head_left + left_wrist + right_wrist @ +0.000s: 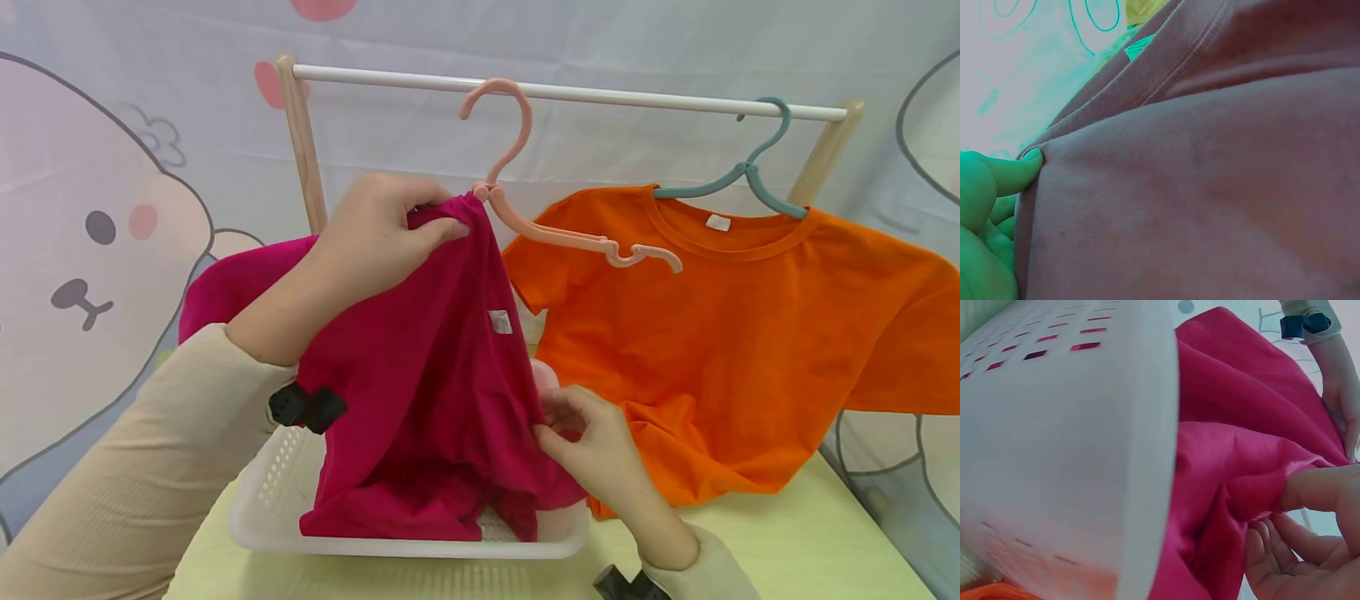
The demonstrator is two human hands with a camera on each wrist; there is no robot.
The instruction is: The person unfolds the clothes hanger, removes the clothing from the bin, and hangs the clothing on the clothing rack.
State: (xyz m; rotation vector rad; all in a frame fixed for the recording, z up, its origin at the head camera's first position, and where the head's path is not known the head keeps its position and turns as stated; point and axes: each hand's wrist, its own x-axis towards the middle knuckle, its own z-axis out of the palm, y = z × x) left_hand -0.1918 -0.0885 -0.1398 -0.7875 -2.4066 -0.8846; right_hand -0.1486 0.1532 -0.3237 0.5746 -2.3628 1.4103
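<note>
My left hand (375, 237) pinches a magenta T-shirt (375, 358) between thumb and fingers, high up beside the middle of a pink hanger (555, 234). One hanger arm sticks out bare to the right; the other is hidden by the cloth. The hook overlaps the white rail in the head view, and I cannot tell if it rests there. Lower down, my right hand (596, 446) pinches the shirt's right side near the basket rim. In the right wrist view its thumb and fingers (1319, 490) grip a fold. A white label (500, 322) shows inside the shirt.
A white plastic basket (352, 546) stands beneath the shirt, whose lower part lies in it. An orange T-shirt (720, 333) hangs at the right on a blue-green hanger (772, 196). The white rail (622, 97) has wooden posts (302, 142). Below is a pale yellow tabletop (787, 542).
</note>
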